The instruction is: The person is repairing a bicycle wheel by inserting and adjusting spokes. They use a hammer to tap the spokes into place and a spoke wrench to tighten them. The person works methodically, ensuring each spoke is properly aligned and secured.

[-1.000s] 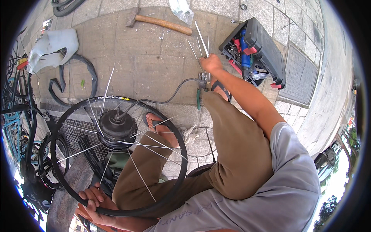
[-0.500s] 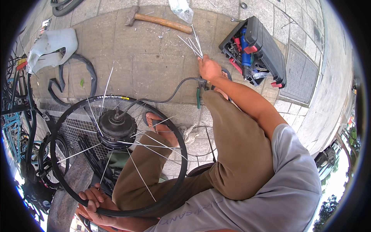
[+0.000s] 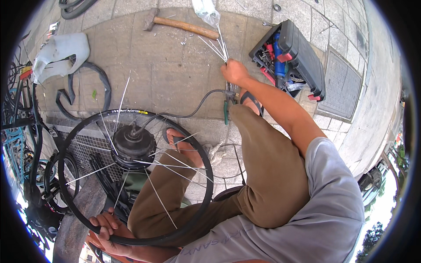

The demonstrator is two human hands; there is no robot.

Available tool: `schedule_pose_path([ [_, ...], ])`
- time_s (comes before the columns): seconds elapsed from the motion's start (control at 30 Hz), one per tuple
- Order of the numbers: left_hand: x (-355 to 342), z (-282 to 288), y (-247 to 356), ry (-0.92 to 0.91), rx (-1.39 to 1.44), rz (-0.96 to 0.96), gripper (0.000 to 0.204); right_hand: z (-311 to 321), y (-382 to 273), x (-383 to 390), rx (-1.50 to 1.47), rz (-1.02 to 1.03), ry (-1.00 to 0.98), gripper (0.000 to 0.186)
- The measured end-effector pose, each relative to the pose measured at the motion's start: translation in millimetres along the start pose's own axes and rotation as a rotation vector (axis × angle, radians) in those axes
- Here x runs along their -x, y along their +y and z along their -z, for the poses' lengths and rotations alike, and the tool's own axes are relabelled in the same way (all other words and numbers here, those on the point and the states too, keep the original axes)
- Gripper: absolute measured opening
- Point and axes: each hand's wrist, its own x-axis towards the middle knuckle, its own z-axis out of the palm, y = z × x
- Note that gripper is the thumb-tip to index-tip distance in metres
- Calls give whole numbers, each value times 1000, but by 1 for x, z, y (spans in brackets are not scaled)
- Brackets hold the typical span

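Across my lap leans a black wheel rim with a thick black hub motor at its middle. Several silver spokes run between them, and some stick out loose past the rim. My left hand is closed round the rim at its lower left. Beyond my knee, my right hand is closed at the lower end of a fanned bunch of spokes over the paving; its fingertips are partly hidden. Pliers with green handles lie just below that hand, near the end of the hub's grey cable.
A wooden-handled hammer and a clear plastic bag lie at the far side. An opened black toolbox stands at right. To the left are a cut white jug, a black inner tube and bicycles.
My right hand has shifted slightly, with its back turned more upward, and the spokes' fan has changed a little. My right foot shows more. The left hand and wheel stay nearly in place.
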Motion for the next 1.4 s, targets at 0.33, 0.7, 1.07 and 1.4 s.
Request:
schedule_pose_path([
  [0.33, 2, 0, 0, 39, -47, -7, 18, -36, -22, 54, -186, 95, -328, 33],
  [0.7, 5, -7, 3, 80, -20, -10, 17, -27, -12, 32, 54, 60, -129, 38],
  [1.07, 0, -7, -1, 67, -15, -29, 19, 7, 11, -2, 126, -29, -47, 44],
  [1.4, 0, -6, 0, 73, 4, -12, 19, 45, -14, -34, -19, -19, 401, 41],
])
